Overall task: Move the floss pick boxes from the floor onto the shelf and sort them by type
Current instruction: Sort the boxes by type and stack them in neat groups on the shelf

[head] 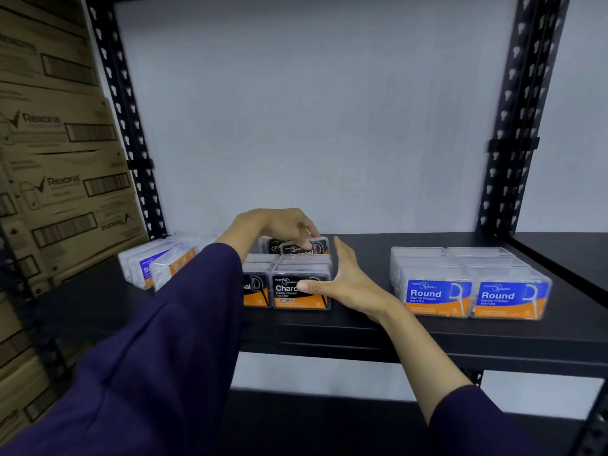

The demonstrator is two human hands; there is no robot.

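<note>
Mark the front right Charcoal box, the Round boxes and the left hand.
Front right Charcoal box (pixel 297 292): head view, on its front label.
Round boxes (pixel 437 296): head view, on the left box's blue label.
Left hand (pixel 279 225): head view, on the back of the hand.

On the shelf (pixel 427 337) three groups of floss pick boxes stand in a row. The Round boxes (pixel 470 284) sit toward the right end, two side by side at the front edge with more behind them. The Charcoal boxes (pixel 296 281) stand near the middle, two at the front, others behind, and one more on top at the back. A third group of boxes (pixel 154 263) leans near the back left corner. The left hand (pixel 283 225) reaches over the Charcoal boxes to the top one at the back; the right hand (pixel 342 281) lies flat against their right side. Cartons (pixel 56 153) are stacked left of the shelf.
</note>
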